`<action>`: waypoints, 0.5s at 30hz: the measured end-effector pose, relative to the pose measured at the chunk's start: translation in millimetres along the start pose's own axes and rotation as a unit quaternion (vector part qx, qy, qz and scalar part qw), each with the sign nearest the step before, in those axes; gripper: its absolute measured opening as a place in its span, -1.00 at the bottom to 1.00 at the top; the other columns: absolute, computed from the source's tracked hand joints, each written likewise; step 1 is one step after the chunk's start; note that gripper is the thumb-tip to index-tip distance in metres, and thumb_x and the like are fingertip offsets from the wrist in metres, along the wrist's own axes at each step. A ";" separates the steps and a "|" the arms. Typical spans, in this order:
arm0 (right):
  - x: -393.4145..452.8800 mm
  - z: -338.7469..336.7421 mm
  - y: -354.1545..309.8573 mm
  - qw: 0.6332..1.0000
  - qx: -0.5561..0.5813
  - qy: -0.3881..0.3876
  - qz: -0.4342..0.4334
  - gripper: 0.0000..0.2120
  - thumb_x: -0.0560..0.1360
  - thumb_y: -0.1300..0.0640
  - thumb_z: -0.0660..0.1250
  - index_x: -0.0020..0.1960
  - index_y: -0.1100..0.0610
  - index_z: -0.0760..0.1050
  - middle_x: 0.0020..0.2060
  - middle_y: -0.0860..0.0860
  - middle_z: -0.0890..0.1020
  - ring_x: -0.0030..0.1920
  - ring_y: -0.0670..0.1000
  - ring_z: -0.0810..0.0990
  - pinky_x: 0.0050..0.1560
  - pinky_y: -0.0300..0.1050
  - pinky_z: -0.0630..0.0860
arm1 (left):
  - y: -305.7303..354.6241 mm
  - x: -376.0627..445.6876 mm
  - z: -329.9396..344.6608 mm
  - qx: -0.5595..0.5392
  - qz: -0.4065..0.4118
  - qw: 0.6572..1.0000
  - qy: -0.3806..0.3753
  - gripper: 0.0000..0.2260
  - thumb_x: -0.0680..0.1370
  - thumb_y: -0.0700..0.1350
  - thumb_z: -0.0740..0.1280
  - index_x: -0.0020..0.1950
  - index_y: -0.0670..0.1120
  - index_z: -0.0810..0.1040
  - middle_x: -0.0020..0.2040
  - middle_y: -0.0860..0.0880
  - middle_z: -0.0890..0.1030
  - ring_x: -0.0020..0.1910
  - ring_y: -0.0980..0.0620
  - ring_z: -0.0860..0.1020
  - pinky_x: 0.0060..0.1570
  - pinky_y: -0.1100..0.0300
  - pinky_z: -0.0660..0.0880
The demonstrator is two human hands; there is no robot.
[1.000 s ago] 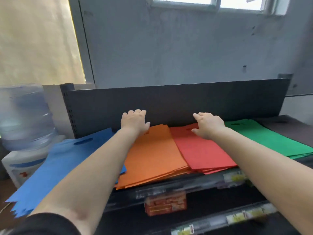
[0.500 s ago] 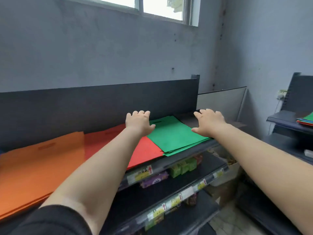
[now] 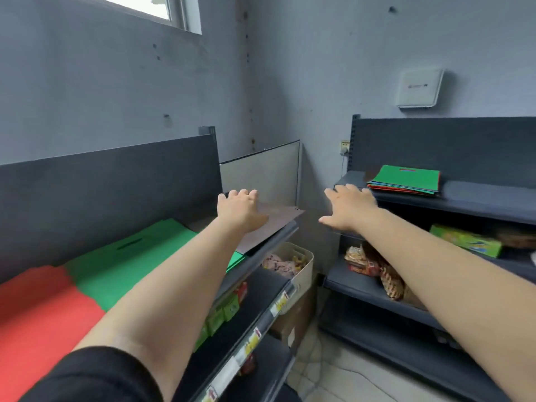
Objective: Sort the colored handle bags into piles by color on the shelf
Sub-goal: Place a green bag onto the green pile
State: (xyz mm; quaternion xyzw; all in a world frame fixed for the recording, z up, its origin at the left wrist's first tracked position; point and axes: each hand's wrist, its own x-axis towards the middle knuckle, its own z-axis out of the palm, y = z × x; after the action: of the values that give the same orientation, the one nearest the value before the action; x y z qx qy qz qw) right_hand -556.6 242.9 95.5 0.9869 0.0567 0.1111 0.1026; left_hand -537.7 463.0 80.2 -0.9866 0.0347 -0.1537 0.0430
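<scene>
Sorted bag piles lie on the left shelf [image 3: 261, 248]: a red pile [image 3: 37, 309], a green pile [image 3: 136, 253] and a dark brown pile [image 3: 272, 221] at the shelf's right end. My left hand [image 3: 240, 210] hovers over the brown pile with fingers spread, holding nothing. My right hand [image 3: 348, 207] is stretched out open in the gap between the shelves, toward the right shelf [image 3: 478, 198]. There a mixed stack of bags [image 3: 406, 179] lies with a green bag on top and red edges below.
Lower shelves hold snack packets [image 3: 374, 271], green boxes [image 3: 464, 242] and price tags. A cream basket [image 3: 298, 262] stands on a cardboard box in the corner. A white wall box [image 3: 419, 87] hangs above the right shelf.
My view has swung right, from the orange and red piles past the green one to the corner. Both hands moved right with it, the right one now nearing the right shelf.
</scene>
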 end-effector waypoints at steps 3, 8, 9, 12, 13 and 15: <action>25.4 12.0 28.8 0.999 -0.011 -0.007 0.035 -0.35 0.51 -0.27 0.18 0.46 0.07 0.21 0.38 0.09 0.35 0.41 0.15 0.27 0.33 0.11 0.29 | 24.6 49.3 9.1 -0.023 0.032 0.999 -0.002 -0.49 0.52 0.22 0.20 0.39 -0.01 0.31 0.37 -0.05 0.41 0.35 -0.11 0.34 0.24 -0.01 0.26; 66.6 28.3 74.9 0.996 -0.017 -0.010 0.092 -0.34 0.51 -0.27 0.18 0.48 0.05 0.19 0.40 0.07 0.33 0.42 0.13 0.26 0.32 0.09 0.27 | 66.5 126.8 22.9 -0.030 0.080 0.996 0.003 -0.43 0.52 0.26 0.17 0.43 -0.01 0.28 0.40 -0.03 0.39 0.37 -0.10 0.32 0.26 -0.01 0.26; 73.5 31.8 83.6 0.995 -0.017 -0.011 0.103 -0.35 0.51 -0.27 0.19 0.47 0.04 0.20 0.39 0.07 0.34 0.41 0.13 0.26 0.32 0.09 0.27 | 75.3 139.7 26.7 -0.029 0.091 0.995 0.004 -0.43 0.52 0.27 0.17 0.44 0.00 0.27 0.40 -0.03 0.38 0.38 -0.10 0.32 0.27 -0.01 0.26; 90.3 45.3 109.3 0.991 -0.016 -0.019 0.134 -0.38 0.50 -0.26 0.20 0.44 0.05 0.23 0.37 0.08 0.36 0.39 0.13 0.28 0.31 0.09 0.28 | 102.9 173.4 38.5 -0.031 0.123 0.992 0.004 -0.45 0.53 0.26 0.17 0.42 -0.02 0.27 0.39 -0.05 0.39 0.37 -0.11 0.32 0.27 -0.02 0.26; 94.5 49.9 118.2 0.989 -0.017 -0.022 0.143 -0.38 0.50 -0.26 0.20 0.44 0.04 0.24 0.36 0.08 0.37 0.39 0.13 0.29 0.31 0.09 0.27 | 112.2 182.5 42.6 -0.034 0.131 0.991 0.003 -0.46 0.54 0.25 0.17 0.41 -0.03 0.28 0.38 -0.06 0.40 0.37 -0.12 0.33 0.26 -0.02 0.26; 103.1 59.5 137.9 0.987 -0.013 -0.027 0.161 -0.39 0.50 -0.26 0.21 0.43 0.04 0.25 0.35 0.07 0.38 0.39 0.12 0.29 0.32 0.10 0.26 | 132.7 200.3 51.2 -0.042 0.147 0.988 -0.001 -0.48 0.54 0.21 0.18 0.41 -0.03 0.28 0.39 -0.06 0.39 0.37 -0.12 0.32 0.26 0.00 0.25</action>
State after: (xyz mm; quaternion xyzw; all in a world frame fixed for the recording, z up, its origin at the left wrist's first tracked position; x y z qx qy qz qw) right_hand -430.6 111.4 89.8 0.9843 -0.1071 0.1001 0.0980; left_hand -339.0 318.5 79.1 -0.9717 0.1859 -0.1435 0.0239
